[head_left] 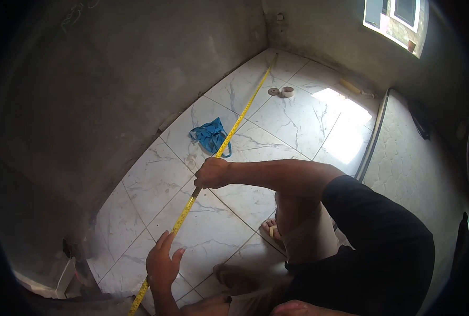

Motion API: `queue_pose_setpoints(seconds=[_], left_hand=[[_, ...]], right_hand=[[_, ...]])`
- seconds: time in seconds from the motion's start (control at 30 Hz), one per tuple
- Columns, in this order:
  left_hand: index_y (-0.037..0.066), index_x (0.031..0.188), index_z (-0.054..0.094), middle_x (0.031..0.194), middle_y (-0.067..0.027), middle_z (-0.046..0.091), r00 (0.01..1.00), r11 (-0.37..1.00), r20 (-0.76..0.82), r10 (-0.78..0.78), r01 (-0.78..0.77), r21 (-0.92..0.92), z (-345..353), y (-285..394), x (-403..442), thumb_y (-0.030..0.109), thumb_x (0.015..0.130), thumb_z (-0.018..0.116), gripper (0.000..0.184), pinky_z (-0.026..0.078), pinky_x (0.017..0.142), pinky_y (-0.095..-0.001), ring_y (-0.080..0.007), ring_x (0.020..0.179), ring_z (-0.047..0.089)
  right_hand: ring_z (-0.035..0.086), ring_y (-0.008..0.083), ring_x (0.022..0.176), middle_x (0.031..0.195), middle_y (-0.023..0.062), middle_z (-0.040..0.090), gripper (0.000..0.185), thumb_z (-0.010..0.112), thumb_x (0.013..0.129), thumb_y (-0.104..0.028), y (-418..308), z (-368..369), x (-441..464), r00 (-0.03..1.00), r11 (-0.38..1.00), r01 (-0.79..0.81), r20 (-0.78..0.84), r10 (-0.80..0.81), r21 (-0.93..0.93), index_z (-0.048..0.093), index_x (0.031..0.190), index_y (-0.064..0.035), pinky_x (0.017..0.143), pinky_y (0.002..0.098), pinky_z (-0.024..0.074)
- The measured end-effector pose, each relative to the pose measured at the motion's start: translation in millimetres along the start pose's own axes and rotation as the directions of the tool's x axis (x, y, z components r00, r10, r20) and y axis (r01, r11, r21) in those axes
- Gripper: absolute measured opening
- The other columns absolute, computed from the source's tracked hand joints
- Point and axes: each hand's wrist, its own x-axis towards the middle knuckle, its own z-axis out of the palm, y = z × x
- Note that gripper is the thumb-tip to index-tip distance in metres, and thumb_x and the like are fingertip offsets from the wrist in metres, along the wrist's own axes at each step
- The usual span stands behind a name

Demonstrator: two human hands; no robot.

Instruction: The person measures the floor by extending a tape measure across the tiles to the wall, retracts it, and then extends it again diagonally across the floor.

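A long yellow measuring tape (238, 119) runs diagonally across the marble-patterned floor, from near the far corner down to the bottom left. My right hand (213, 173) is closed around its blade, and a short dark stretch shows just below the fist. Lower down, my left hand (162, 262) lies over or beside the tape with fingers stretched and thumb apart; whether it presses on the blade I cannot tell. Beyond my right hand, a crumpled blue cloth piece with straps (211, 136) lies beside and partly under the tape.
A roll of tape (287, 92) and a flat round disc (273, 91) lie on the floor farther back. A pale mattress (411, 152) lies along the right side. Bare grey walls (124, 79) meet at the far corner. Sunlight enters through the window (395, 23). A sandalled foot (271, 229) is below my right arm.
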Motion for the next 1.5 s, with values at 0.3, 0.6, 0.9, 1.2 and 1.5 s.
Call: queue_pose_setpoints(seconds=[0.3,0.6,0.9,1.2,1.5], left_hand=[[0.002,0.125,0.054,0.131,-0.0164,0.055,0.999,1.000,0.031,0.019,-0.019,0.001,3.3,-2.9,1.5,0.022,0.081,0.070,0.051,0.047,0.092,-0.0417,-0.0356,0.112,0.057],[0.001,0.126,0.054,0.131,-0.0154,0.056,0.998,1.000,0.058,-0.016,0.016,-0.007,1.1,2.5,1.2,0.019,0.078,0.073,0.054,0.046,0.096,-0.0366,-0.0314,0.117,0.056],[0.002,0.127,0.052,0.129,-0.0172,0.056,0.999,0.999,0.034,0.037,-0.038,0.009,3.8,-4.0,1.7,0.023,0.081,0.070,0.053,0.047,0.092,-0.0422,-0.0363,0.111,0.057],[0.002,0.125,0.056,0.130,-0.0153,0.057,0.999,1.000,0.050,-0.015,0.014,0.007,1.5,3.8,2.1,0.019,0.078,0.073,0.053,0.046,0.096,-0.0367,-0.0313,0.116,0.057],[0.003,0.125,0.054,0.131,-0.0159,0.055,1.000,1.000,0.031,0.000,0.000,0.015,2.2,0.8,0.3,0.021,0.079,0.072,0.052,0.047,0.093,-0.0406,-0.0344,0.112,0.057]], right_hand=[[0.067,0.0252,0.077,0.078,0.0030,0.065,0.010,0.065,0.080,-0.025,-0.1,4.5,-2.0,1.000,1.000,0.013,0.018,-0.013,-0.013,0.068,0.085,-0.0163,0.064,0.0395,0.0522],[0.067,0.0249,0.076,0.076,0.0033,0.065,0.010,0.066,0.080,-0.025,-5.7,3.5,1.7,0.998,0.998,0.063,0.016,-0.062,-0.020,0.068,0.083,-0.0155,0.063,0.0390,0.0522],[0.067,0.0256,0.077,0.077,0.0033,0.065,0.010,0.066,0.081,-0.025,1.5,5.8,-0.3,1.000,0.999,0.021,0.010,-0.021,-0.028,0.067,0.085,-0.0160,0.064,0.0394,0.0526],[0.067,0.0250,0.078,0.079,0.0026,0.062,0.009,0.062,0.083,-0.023,23.3,18.1,-7.3,0.999,0.998,-0.034,0.035,0.036,-0.053,0.066,0.087,-0.0158,0.063,0.0402,0.0534],[0.067,0.0263,0.084,0.084,0.0039,0.066,0.011,0.063,0.084,-0.023,13.9,7.2,-2.7,0.997,0.998,-0.058,0.054,0.059,-0.022,0.067,0.091,-0.0162,0.066,0.0401,0.0534]])
